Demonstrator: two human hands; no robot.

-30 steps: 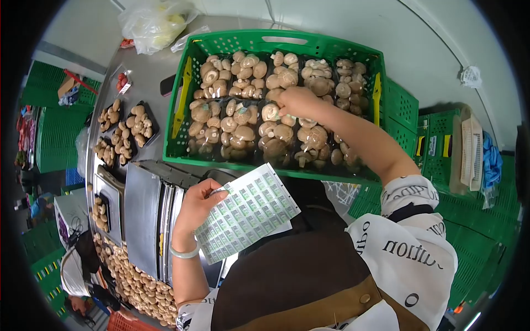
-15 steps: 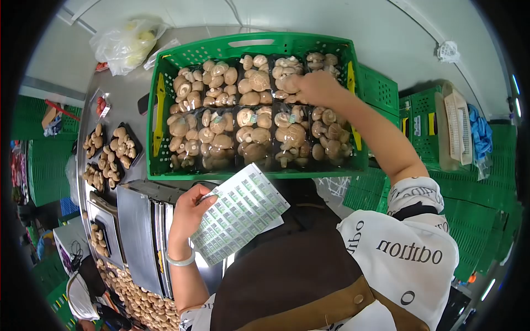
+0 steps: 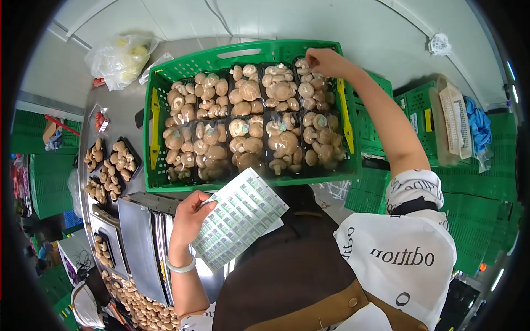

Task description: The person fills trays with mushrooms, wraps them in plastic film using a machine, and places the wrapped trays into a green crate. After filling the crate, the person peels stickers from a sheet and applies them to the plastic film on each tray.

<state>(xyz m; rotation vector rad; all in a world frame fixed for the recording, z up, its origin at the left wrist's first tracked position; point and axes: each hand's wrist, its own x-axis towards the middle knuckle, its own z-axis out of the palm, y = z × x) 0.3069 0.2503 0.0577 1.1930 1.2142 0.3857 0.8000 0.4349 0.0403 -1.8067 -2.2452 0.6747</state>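
Sticker sheet [image 3: 240,218], white, gridded with small green labels, pinched at its edge in left hand [image 3: 190,212].

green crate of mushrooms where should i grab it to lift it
Probably grip the handle slot cut in the far wall of the green crate, fingers hooking in from outside. The mushroom packs fill the inside, so reaching in looks awkward. Any near-wall slot is hidden.

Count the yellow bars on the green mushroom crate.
2. One yellow bar lies along the green crate's left wall; the other yellow bar along its right wall, beside the right hand. None looks hidden. The left hand holds a label sheet below the crate.
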